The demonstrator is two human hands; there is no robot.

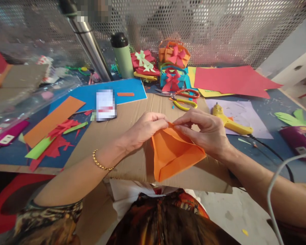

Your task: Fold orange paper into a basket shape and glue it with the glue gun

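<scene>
Above the cardboard sheet, an orange folded paper box is held between my two hands, its open side facing me. My left hand pinches the far edge near its left end, thumb against fingers. On the same edge, slightly to the right, my right hand pinches the paper between thumb and fingertips. The two pinches are close together. Part of the box's far side is hidden behind my fingers. Beyond my right hand lie yellow-handled scissors and red-handled scissors.
A yellow glue gun with a black cord lies on lilac paper at right. Finished paper baskets stand at the back beside a green bottle. A phone and paper scraps are at left. A grey cable crosses my right forearm.
</scene>
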